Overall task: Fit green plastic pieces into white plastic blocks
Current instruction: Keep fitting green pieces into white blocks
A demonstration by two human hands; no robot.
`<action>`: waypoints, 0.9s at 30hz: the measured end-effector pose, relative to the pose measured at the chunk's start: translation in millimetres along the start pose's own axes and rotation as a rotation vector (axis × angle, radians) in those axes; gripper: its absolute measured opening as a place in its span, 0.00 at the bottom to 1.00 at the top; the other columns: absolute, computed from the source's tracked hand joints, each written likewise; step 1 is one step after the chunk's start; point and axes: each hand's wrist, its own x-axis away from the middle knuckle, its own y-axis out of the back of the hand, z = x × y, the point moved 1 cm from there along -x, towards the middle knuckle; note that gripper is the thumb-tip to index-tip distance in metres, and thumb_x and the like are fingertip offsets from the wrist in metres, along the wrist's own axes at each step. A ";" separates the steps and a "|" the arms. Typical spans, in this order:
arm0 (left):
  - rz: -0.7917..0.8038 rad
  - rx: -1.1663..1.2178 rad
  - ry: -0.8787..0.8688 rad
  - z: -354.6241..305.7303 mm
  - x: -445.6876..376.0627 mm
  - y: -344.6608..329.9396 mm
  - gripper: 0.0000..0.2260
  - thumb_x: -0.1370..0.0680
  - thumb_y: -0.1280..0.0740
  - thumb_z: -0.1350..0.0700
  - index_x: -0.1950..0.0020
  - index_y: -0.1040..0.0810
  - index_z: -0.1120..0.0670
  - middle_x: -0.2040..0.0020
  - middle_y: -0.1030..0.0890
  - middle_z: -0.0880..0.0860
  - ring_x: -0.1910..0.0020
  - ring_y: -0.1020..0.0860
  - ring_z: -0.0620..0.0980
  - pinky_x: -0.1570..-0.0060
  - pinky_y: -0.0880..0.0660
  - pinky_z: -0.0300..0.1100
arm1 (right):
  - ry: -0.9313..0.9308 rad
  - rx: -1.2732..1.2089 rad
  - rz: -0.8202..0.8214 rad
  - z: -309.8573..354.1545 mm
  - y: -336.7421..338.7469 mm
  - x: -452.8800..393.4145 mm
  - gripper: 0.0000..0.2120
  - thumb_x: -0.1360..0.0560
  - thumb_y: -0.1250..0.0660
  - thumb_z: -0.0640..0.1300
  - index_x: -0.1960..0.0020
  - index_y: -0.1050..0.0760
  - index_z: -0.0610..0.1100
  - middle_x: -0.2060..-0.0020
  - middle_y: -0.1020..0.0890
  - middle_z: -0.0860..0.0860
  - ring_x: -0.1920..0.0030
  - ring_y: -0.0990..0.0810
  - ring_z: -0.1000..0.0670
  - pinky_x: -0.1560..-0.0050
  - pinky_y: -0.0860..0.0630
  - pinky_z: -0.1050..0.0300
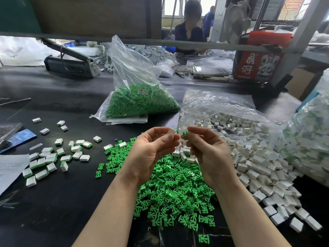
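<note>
Left hand (151, 148) pinches a white block (171, 132) at its fingertips; right hand (210, 152) pinches a green piece (185, 133) just beside it. Both are held above the green pile (174, 196), with the white pile (258, 166) to the right, on the black table (62, 202).

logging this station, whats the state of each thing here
left hand: pinching a white block
right hand: pinching a green piece, not yet fitted
green pieces pile: loose on the table
white blocks bag: open, blocks spilling out
green pieces bag: upright, part full
assembled blocks: green fitted, scattered to the left
</note>
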 end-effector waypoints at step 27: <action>-0.023 -0.146 -0.107 -1.7 2.1 1.6 0.13 0.35 0.23 0.53 0.52 0.16 0.55 0.54 0.15 0.58 0.57 0.16 0.51 0.59 0.20 0.38 | 0.197 0.318 0.040 0.3 -4.7 0.6 0.10 0.25 0.32 0.33 0.50 0.17 0.46 0.58 0.14 0.51 0.60 0.18 0.58 0.59 0.24 0.66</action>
